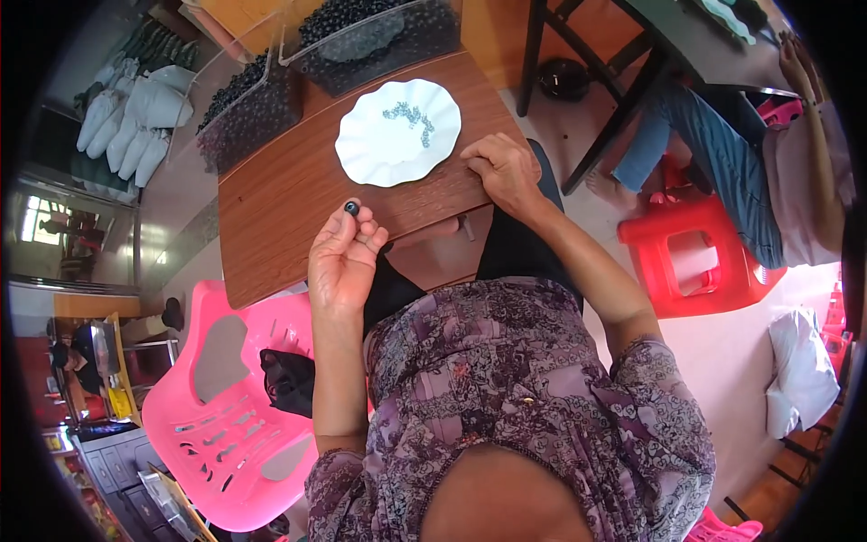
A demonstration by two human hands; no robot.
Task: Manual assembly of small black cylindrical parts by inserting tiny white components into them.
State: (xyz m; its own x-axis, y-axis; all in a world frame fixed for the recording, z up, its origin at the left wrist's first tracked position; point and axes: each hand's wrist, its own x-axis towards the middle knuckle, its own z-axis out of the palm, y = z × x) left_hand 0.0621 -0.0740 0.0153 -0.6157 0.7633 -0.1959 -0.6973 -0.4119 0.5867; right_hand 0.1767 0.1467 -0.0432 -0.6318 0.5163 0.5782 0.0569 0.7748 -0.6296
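Observation:
Near the front edge of the brown table point(280, 199), my left hand point(346, 255) is turned palm up. Thumb and fingertips pinch a small dark round piece point(351, 208) with a lighter spot in its middle. My right hand point(508, 173) rests at the table's right front edge, its fingers curled together; whatever they may hold is too small to make out. Between and beyond both hands lies a white plate point(375, 149) with a wavy rim. Several small shiny silvery pieces point(415, 119) lie scattered on its upper right part.
Two clear bins, one at the back point(379, 59) and one at the left point(248, 126), hold many small black pieces. A pink chair point(244, 425) stands at my left. On the right, a person in jeans point(713, 154) sits on a red stool point(655, 257) by a dark table point(695, 50).

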